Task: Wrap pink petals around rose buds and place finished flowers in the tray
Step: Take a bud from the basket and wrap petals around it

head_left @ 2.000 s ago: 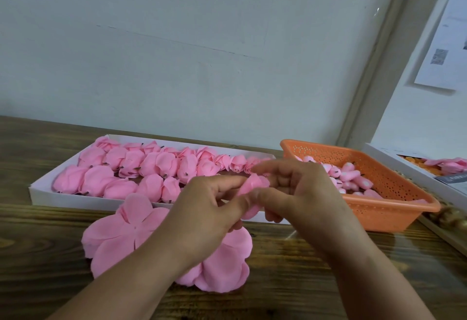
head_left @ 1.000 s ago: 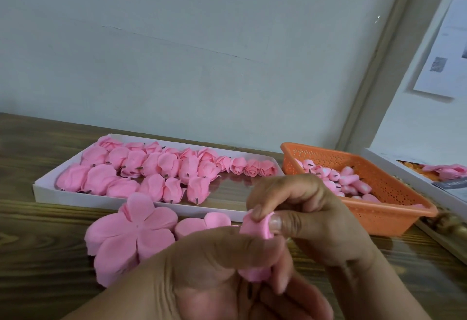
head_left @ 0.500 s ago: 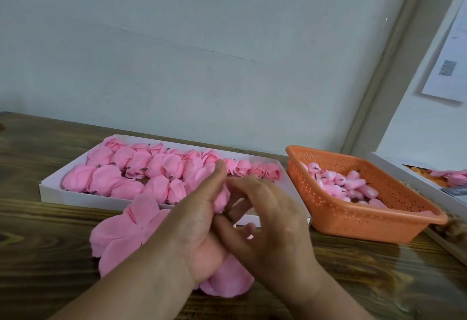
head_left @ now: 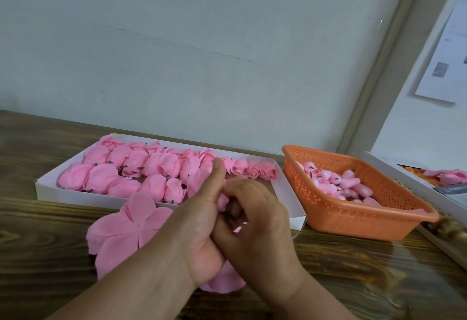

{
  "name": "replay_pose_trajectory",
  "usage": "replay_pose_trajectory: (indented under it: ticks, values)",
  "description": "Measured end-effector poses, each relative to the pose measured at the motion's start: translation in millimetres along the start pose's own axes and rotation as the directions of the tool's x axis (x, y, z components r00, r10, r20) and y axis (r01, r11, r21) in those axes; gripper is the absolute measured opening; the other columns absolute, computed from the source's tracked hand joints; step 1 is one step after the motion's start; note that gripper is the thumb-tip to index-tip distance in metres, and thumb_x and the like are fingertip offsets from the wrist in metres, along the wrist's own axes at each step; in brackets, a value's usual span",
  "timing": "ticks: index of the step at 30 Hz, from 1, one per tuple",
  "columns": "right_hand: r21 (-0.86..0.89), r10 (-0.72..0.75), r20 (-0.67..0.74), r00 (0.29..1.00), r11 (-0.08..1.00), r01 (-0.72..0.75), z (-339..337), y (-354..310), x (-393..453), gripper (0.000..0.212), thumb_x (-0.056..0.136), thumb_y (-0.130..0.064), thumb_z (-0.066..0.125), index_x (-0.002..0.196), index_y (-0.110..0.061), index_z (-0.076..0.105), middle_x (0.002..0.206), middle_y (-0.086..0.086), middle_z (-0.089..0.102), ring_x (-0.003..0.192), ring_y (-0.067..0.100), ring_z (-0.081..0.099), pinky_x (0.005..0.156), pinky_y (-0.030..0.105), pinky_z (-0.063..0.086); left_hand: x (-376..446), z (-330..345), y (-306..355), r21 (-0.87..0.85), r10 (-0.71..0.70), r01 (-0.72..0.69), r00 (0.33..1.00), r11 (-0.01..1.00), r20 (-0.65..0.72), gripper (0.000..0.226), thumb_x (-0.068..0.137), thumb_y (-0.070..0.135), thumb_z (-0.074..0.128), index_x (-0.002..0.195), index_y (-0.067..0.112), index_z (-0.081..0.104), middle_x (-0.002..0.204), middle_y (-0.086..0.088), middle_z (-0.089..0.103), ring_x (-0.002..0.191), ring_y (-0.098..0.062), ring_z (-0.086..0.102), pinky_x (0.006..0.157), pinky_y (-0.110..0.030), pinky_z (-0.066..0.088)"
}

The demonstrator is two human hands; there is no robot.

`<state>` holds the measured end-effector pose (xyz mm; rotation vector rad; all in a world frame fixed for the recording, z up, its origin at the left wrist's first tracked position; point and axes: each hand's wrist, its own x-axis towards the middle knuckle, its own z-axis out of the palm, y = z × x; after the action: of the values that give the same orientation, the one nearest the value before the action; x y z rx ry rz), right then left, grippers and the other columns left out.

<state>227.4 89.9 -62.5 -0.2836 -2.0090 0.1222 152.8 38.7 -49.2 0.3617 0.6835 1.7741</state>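
— Fingers (head_left: pixel 255 193) of the right hand (head_left: pixel 255 221) are curling tightly round a small pink rose bud wrapped in a soft petal (head_left: pixel 223 199), of which only a sliver is showing. Are you seeing the other hand?

— Yes. The left hand (head_left: pixel 202 221) is pressing against the right one, palm turned up, thumb (head_left: pixel 216 180) stretching straight upward beside the flower. Its other fingers are hiding beneath the right hand, so how they are lying I cannot tell.

— And where is all this happening?

— Just in front of the shallow white cardboard tray (head_left: pixel 48 190), near its right front corner, above the dark wooden table (head_left: pixel 50 269).

— What is lying in that tray?

— Rows of finished pink roses (head_left: pixel 151 170) are filling its left and middle parts, with four smaller rosebuds (head_left: pixel 252 171) lining up along its back edge toward the right.

— And around it?

— Flat pink five-lobed petal sheets (head_left: pixel 131 228) are lying on the table touching the tray's front wall, partly under both wrists. To the tray's right, just beside it, an orange perforated plastic basket (head_left: pixel 353 216) is holding loose pale pink buds (head_left: pixel 341 185).
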Motion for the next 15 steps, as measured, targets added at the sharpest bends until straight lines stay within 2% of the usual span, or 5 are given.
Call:
replay_pose_trajectory:
  ticks: [3,6,11,13,15]
  values:
    - [0.196,0.207,0.034,0.978,0.958,-0.210,-3,-3,1,0.013,0.066,-0.013,0.070,0.078,-0.015,0.066,0.061,-0.004,0.055,0.057,0.010,0.050,0.051,0.028,0.045,1,1,-1,0.014,0.031,-0.031,0.999,0.999,-0.014,0.044,0.068,0.051,0.068,0.049,0.011,0.070,0.060,-0.006,0.063,0.060,-0.015,0.066,0.074,-0.029,0.058]
    - [0.417,0.374,0.177,0.910,0.809,-0.414,-7,-7,5,0.016,0.068,-0.008,0.070,0.076,-0.022,0.065,0.062,0.007,0.058,0.050,0.012,0.046,0.050,0.031,0.046,3,-2,0,-0.028,0.027,-0.026,0.999,0.999,0.033,0.036,0.055,0.044,0.075,0.064,0.009,0.077,0.071,-0.011,0.069,0.067,-0.019,0.071,0.070,-0.031,0.060]
    - [0.596,0.452,0.343,0.823,0.573,-0.563,-10,-9,9,0.022,0.072,0.011,0.068,0.072,-0.011,0.065,0.065,-0.002,0.068,0.057,0.007,0.062,0.055,0.017,0.052,4,-6,4,0.038,0.075,-0.078,0.995,0.996,0.072,0.036,0.047,0.040,0.080,0.068,0.011,0.077,0.077,-0.013,0.071,0.071,-0.022,0.071,0.064,-0.033,0.060]
    - [0.587,0.436,0.390,0.811,0.561,-0.584,-11,-7,11,0.020,0.072,0.010,0.070,0.069,-0.009,0.066,0.071,-0.002,0.071,0.061,0.008,0.065,0.059,0.019,0.053,7,-9,7,0.065,0.099,-0.103,0.993,0.993,0.065,0.030,0.053,0.038,0.079,0.064,0.011,0.076,0.089,-0.015,0.074,0.077,-0.024,0.072,0.064,-0.033,0.059]
    - [0.521,0.410,0.404,0.818,0.631,-0.574,-19,0,16,0.012,0.072,0.004,0.074,0.068,-0.006,0.068,0.075,0.008,0.072,0.066,0.015,0.068,0.062,0.027,0.052,10,-10,11,0.152,0.189,-0.194,0.981,0.969,0.049,0.027,0.061,0.039,0.074,0.054,0.014,0.071,0.095,-0.014,0.075,0.087,-0.022,0.073,0.068,-0.033,0.059]
